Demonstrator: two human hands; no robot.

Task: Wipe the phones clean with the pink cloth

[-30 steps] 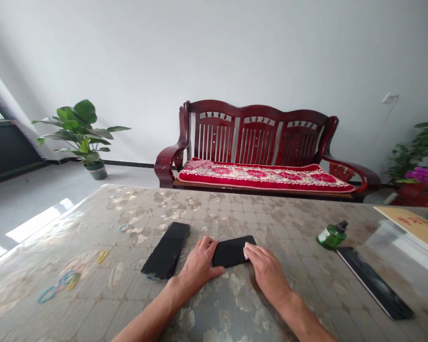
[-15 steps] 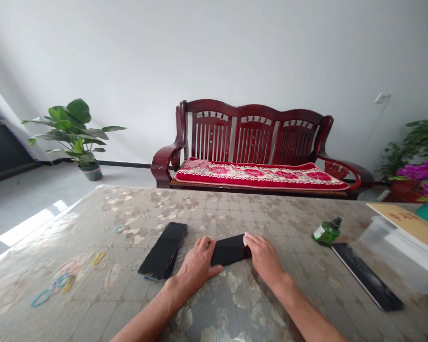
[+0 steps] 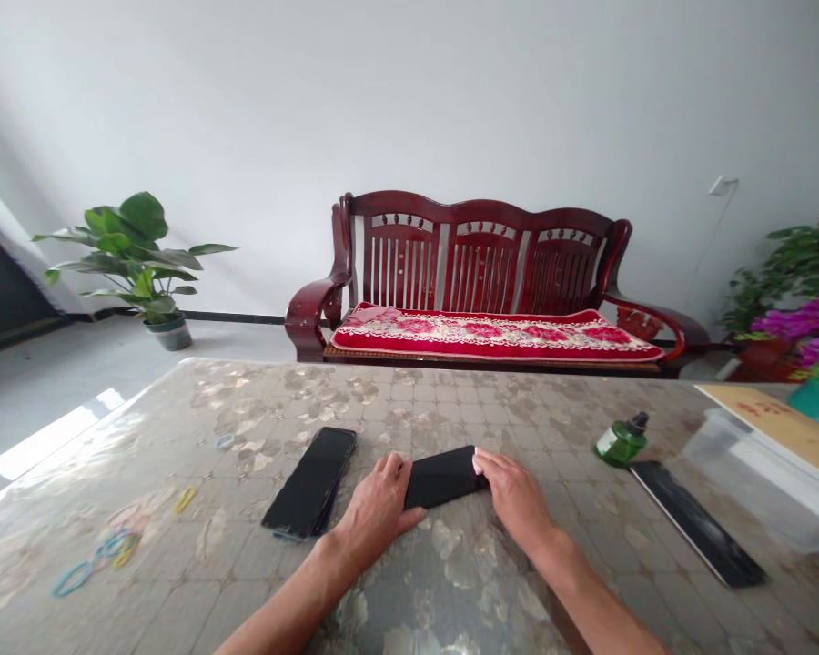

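Observation:
A black smartphone [image 3: 443, 477] lies screen up between my hands, slightly above or on the table. My left hand [image 3: 375, 498] grips its left end, thumb along the near edge and fingers at the far edge. My right hand [image 3: 519, 496] is closed at the phone's right end, its fingertips at the far right corner. A small white bit [image 3: 477, 460] shows at those fingertips; whether it is cloth or paper I cannot tell. Left of my left hand, another black phone [image 3: 310, 482] lies on top of something dark blue, mostly hidden.
The table [image 3: 246, 600] has a patterned cover. Rubber bands [image 3: 116, 546] lie at left. At right are a green pump bottle [image 3: 621, 440], a long dark flat object [image 3: 697, 523] and a clear plastic box [image 3: 743, 482] under a tan board [image 3: 784, 428]. A wooden bench [image 3: 484, 246] stands beyond.
My right hand has shifted slightly right along the phone's end, with the white bit at its fingertips. My left hand keeps its grip. The view has turned a little.

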